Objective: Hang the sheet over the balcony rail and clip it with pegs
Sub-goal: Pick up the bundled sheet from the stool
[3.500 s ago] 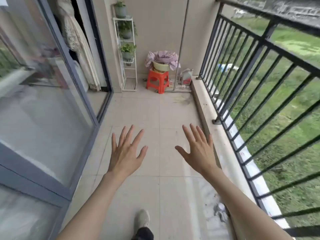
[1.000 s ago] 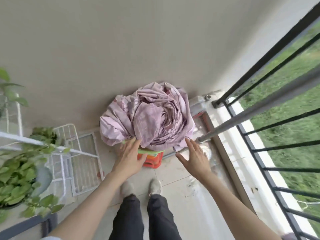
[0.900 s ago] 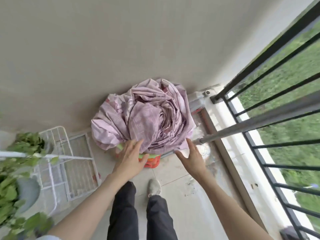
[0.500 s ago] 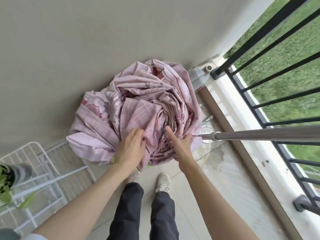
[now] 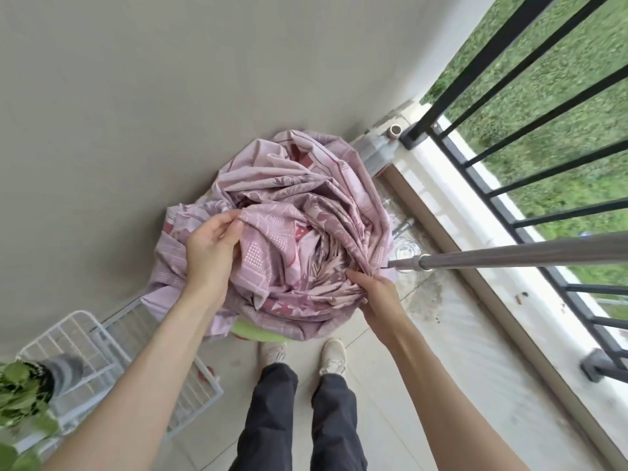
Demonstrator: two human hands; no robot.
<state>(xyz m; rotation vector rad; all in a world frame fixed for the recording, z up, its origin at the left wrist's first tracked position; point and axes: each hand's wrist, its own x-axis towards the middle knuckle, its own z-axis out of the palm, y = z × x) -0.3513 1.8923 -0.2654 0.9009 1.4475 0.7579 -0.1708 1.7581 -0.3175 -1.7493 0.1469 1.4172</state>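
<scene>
Head view is showing you standing over a crumpled pink patterned cotton sheet (image 5: 306, 212) that is sitting bunched in a swirl on a pale green basin (image 5: 251, 333), of which only a sliver of rim is peeking out beneath the cloth, close against the grey plastered wall (image 5: 170, 79). Your left hand (image 5: 210, 249) is closing on a fold at the upper left of the heap, pinching the fabric between thumb and fingers. Your right hand (image 5: 377, 297) is gripping a gathered bunch of folds at the lower right edge of the pile, fingers curled into the cloth. A grey metal pole (image 5: 509, 254) is reaching in from the right, its tip ending just beside your right hand. The black metal balcony railing (image 5: 530, 164) is running along the right side, well apart from the sheet, with green grass (image 5: 560, 79) showing beyond it. A white wire rack (image 5: 85, 345) is standing at lower left, with a leafy green plant (image 5: 17, 396) in a grey pot beside it. Your dark trousers (image 5: 299, 419) and pale shoes (image 5: 333, 355) are showing below the basin on the tiled floor (image 5: 424, 385).
</scene>
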